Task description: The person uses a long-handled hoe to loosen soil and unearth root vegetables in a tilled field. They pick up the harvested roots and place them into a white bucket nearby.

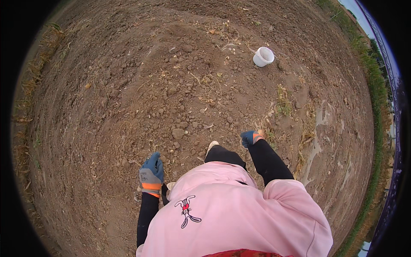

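Note:
My left hand point(151, 173), in a blue and grey work glove with an orange cuff, hangs over the soil at my left side. Its fingers are half bent and its palm is hidden. In a matching glove, my right hand point(252, 138) is curled in front of my right knee. A thin dry strand point(241, 141) shows beside its fingers; whether the hand grips it is unclear. Between the hands lie loose earth and clods, the largest clod point(178, 133) ahead of my feet. A white plastic bucket point(263, 57) stands farther forward on the right, tilted in view.
Dry vines point(210, 85) and withered weeds point(284, 101) are scattered over the ground. A torn strip of pale plastic film point(316, 146) lies at the right. Green grass point(374, 83) borders the right side, with dry plants point(25, 119) along the left.

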Available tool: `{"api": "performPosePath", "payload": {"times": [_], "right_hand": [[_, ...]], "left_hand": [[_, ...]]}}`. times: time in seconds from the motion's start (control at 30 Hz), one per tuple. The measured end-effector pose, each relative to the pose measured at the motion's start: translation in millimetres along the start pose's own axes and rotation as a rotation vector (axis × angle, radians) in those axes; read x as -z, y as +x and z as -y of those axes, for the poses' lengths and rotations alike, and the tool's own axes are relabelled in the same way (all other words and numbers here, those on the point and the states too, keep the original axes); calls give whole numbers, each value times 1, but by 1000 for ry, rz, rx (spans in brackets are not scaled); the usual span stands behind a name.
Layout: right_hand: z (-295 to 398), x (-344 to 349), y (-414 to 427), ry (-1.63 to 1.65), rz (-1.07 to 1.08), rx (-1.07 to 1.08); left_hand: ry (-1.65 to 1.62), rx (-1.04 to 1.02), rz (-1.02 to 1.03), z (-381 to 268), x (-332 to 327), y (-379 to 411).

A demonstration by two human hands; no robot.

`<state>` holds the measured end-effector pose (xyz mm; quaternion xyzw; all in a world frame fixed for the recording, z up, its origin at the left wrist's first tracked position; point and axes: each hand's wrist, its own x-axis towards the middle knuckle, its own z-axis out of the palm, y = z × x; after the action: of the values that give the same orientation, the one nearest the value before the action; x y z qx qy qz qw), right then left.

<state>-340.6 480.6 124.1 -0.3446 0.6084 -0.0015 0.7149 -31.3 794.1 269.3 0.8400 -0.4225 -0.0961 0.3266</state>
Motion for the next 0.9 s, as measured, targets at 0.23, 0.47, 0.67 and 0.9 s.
{"api": "performPosePath", "payload": {"times": [0.23,0.47,0.67,0.9], "right_hand": [[55,60,2,-146,-62,-167],[64,122,-10,73,-142,-239],[-1,179,48,137,-221,-326],[62,197,56,28,-170,-289]], "left_hand": [[-451,394,-50,34,-87,19],[-261,530,-268,47,-12,89],[-438,397,-430,15,74,222],[-198,-478,-49,-47,35,395]]}}
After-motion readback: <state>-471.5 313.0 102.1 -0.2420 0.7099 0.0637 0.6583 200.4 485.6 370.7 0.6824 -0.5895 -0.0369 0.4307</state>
